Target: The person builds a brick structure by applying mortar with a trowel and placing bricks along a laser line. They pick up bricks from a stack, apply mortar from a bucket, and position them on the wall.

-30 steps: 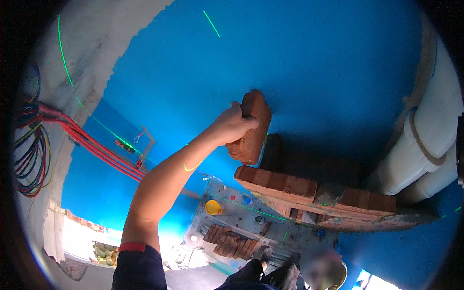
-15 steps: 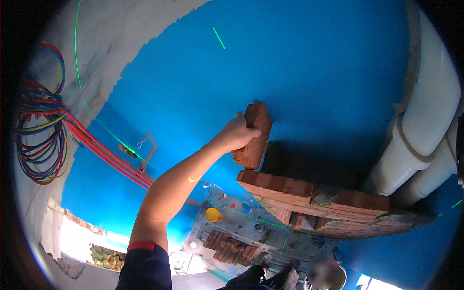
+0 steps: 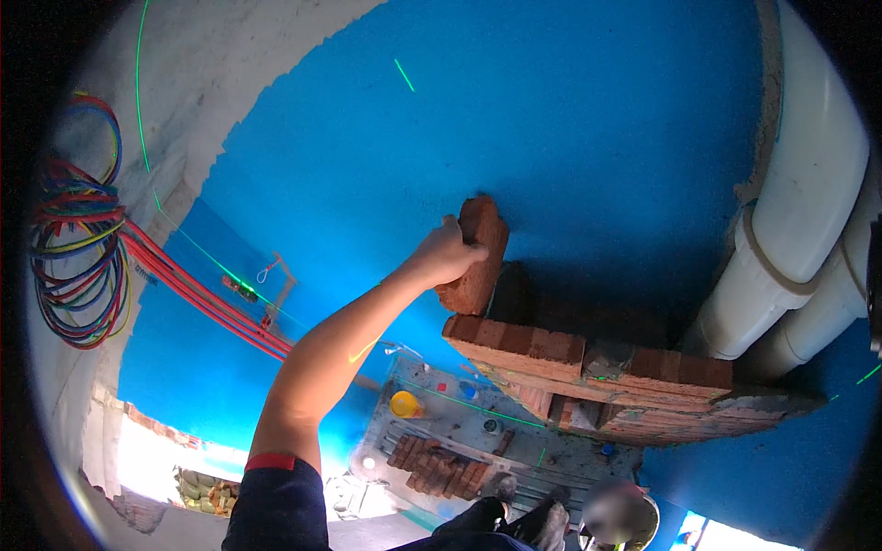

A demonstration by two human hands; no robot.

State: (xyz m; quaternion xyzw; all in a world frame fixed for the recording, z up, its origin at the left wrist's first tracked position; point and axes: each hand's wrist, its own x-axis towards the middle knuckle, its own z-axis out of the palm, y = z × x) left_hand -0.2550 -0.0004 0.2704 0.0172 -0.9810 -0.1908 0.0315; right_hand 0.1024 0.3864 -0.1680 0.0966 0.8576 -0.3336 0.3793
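Note:
My left hand (image 3: 447, 253) reaches up from the lower left, its fingers and thumb closed round a reddish-brown brick (image 3: 484, 253). The brick stands tilted against the blue wall (image 3: 588, 129), just above the left end of a low course of brickwork (image 3: 533, 340). Whether its lower end touches that brickwork I cannot tell. Dark grey mortar (image 3: 514, 294) shows beside the brick, behind the top row. My right hand is out of the picture.
White pipes (image 3: 781, 248) run down the right side. Coiled coloured cables (image 3: 78, 239) hang at the left, with red conduits (image 3: 202, 294) leading off. Far below, a stack of bricks (image 3: 436, 466) and a yellow bucket (image 3: 404, 404) stand on the floor. Green laser lines cross the walls.
The view has shifted slightly, so the brickwork and pipes sit a little further left and higher. My left hand keeps its hold on the brick, at nearly the same place by the wall.

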